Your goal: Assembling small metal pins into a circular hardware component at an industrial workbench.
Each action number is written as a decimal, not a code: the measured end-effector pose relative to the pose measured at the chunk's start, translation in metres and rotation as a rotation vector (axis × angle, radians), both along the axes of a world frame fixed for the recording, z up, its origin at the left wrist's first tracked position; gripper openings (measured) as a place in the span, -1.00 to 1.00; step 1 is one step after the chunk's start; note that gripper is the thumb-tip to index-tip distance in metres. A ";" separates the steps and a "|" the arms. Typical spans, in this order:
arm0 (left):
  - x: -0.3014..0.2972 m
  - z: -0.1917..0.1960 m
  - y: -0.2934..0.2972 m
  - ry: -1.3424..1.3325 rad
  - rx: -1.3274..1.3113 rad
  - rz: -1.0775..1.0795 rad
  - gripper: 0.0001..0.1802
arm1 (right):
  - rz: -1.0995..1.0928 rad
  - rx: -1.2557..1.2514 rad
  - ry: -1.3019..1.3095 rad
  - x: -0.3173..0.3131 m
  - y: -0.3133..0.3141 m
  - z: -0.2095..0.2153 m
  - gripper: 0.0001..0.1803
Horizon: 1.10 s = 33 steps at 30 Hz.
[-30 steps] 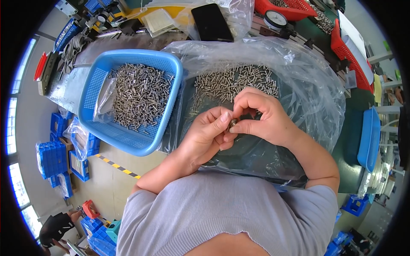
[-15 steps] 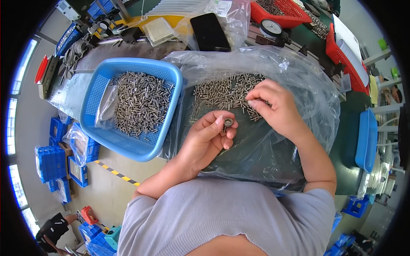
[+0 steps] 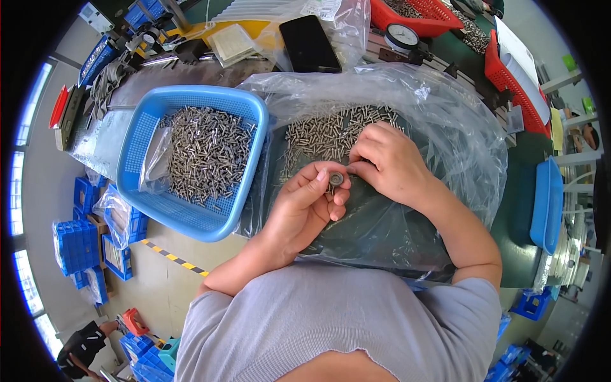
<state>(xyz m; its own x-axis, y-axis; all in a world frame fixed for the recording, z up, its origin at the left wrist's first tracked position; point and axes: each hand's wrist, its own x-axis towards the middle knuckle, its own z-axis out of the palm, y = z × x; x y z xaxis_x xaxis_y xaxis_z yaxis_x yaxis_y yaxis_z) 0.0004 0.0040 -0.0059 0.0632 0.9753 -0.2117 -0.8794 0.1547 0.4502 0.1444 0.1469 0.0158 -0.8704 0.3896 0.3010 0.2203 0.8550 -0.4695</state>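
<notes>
My left hand [image 3: 304, 202] is closed on a small round metal ring [image 3: 336, 179], pinched between thumb and fingers with its round face up. Right beside the ring, my right hand [image 3: 393, 164] has its thumb and forefinger pressed together; whatever lies between them is too small to make out. Beyond both hands, many short metal pins [image 3: 318, 136] lie spread on a clear plastic sheet [image 3: 439, 143] over the dark green tabletop. To the left, a blue plastic basket [image 3: 253, 167] holds a heap of similar metal pins [image 3: 207, 153] and a clear plastic bag [image 3: 156, 162].
A black phone [image 3: 310, 44] lies at the back near a dial gauge [image 3: 401, 38]. Red baskets [image 3: 420, 27] stand at the back right, and a blue tray [image 3: 546, 205] at the right edge. Blue crates [image 3: 75, 245] are stacked on the floor at left. Another person [image 3: 83, 347] is at lower left.
My right hand has moved left from the spread pins to the ring in my left hand. The left hand stays nearly in place, still holding the ring.
</notes>
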 end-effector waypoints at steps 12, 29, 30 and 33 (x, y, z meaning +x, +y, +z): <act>0.001 0.004 -0.001 0.011 -0.038 0.001 -0.78 | -0.067 -0.533 0.105 0.004 -0.007 0.012 -0.94; 0.001 0.006 -0.001 0.049 -0.076 -0.010 -0.81 | 0.064 -0.980 0.130 0.001 -0.022 0.017 -0.91; 0.001 0.006 -0.001 0.049 -0.076 -0.011 -0.81 | 0.063 -0.981 0.130 0.000 -0.023 0.020 -0.91; 0.001 0.003 -0.003 0.062 -0.037 -0.031 -0.80 | 0.055 -0.697 0.098 -0.003 -0.023 0.022 -0.84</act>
<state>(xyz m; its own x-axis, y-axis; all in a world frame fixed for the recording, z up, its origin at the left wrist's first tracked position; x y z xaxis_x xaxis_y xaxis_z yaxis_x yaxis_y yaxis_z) 0.0014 0.0014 -0.0029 0.0787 0.9647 -0.2515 -0.8449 0.1984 0.4968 0.1417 0.1243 0.0383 -0.8758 0.4767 0.0753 0.1145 0.3569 -0.9271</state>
